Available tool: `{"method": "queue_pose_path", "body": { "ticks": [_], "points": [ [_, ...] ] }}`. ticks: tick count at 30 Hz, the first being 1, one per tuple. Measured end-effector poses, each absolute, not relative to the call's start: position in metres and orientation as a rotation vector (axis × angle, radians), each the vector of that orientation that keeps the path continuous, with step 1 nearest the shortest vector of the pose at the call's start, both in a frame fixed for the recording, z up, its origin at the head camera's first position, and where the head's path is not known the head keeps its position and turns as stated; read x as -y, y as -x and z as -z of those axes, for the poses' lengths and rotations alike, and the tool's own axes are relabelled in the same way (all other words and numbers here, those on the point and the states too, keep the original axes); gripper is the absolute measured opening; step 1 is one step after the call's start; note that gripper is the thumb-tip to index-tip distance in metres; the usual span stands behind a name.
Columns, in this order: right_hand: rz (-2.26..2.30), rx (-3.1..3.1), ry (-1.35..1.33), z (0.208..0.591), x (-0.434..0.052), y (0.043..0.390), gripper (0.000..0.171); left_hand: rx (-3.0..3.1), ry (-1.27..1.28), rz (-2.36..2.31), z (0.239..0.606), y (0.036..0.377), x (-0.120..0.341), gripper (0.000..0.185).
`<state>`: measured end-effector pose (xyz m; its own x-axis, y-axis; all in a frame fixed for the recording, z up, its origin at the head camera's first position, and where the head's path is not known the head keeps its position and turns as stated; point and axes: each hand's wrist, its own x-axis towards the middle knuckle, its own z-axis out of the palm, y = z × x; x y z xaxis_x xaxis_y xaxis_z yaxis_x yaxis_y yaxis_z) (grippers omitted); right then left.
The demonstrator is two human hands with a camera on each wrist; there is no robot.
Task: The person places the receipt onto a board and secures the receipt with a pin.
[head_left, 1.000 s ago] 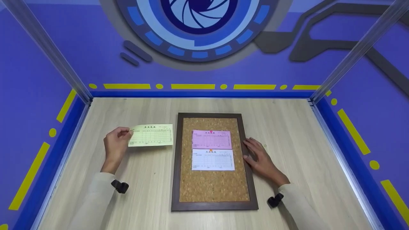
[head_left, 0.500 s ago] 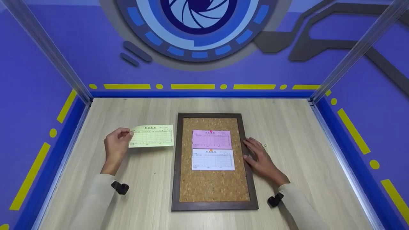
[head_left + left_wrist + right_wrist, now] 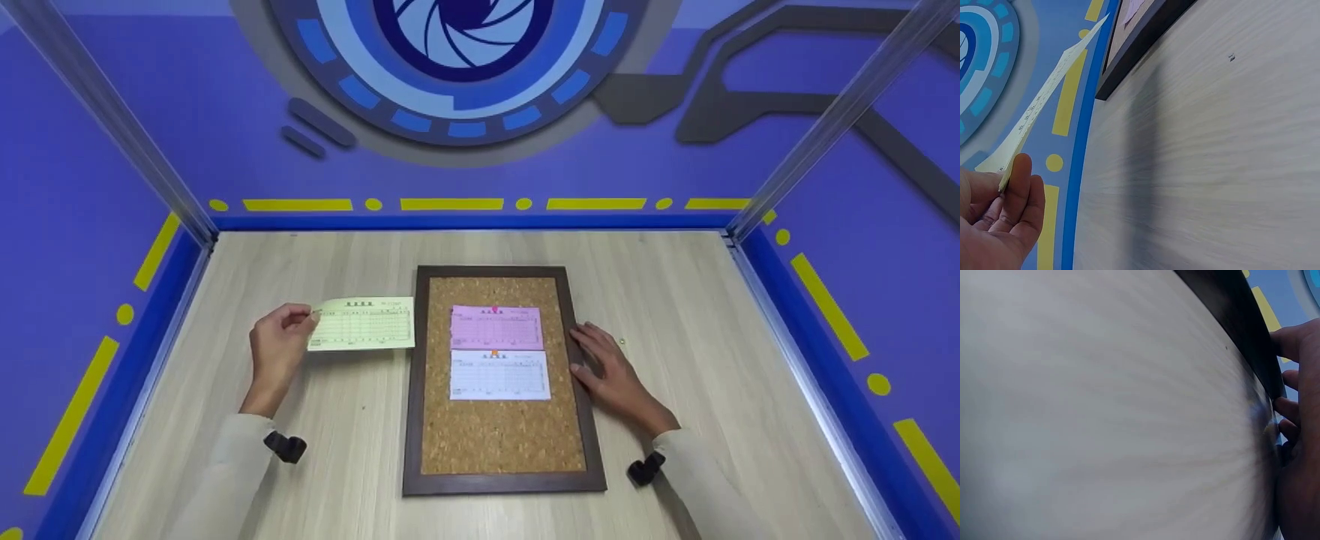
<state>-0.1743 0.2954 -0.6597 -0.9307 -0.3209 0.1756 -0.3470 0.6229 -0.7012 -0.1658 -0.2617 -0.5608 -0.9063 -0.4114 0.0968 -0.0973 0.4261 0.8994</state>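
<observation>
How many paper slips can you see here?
3: a pink slip pinned on the cork board, a white slip just below it, and a yellow slip pinched in the left hand.

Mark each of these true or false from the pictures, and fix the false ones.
1. The left hand pinches the yellow slip by its left edge. True.
2. The yellow slip is pinned to the cork board. False: it is held above the table, left of the board's frame.
3. The pink slip sits above the white slip on the cork. True.
4. The right hand holds a pushpin. False: its fingers lie straight against the board's right frame edge.
5. A pink pin and an orange pin stand at the top edges of the two slips on the board. True.
</observation>
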Motion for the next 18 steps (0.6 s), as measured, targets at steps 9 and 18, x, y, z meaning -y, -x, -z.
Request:
{"method": "queue_pose_path", "body": {
  "ticks": [9, 18],
  "points": [
    [-1.215, 2.791, -0.610, 0.660, -0.294, 0.174, 0.064, 2.398, -0.420, 1.471, 0.559, 0.158, 0.256, 0.014],
    [-1.214, 2.821, -0.584, 0.658, -0.295, 0.174, 0.066, 2.422, -0.396, 1.482, 0.557, 0.156, 0.250, 0.015]
  ]
}}
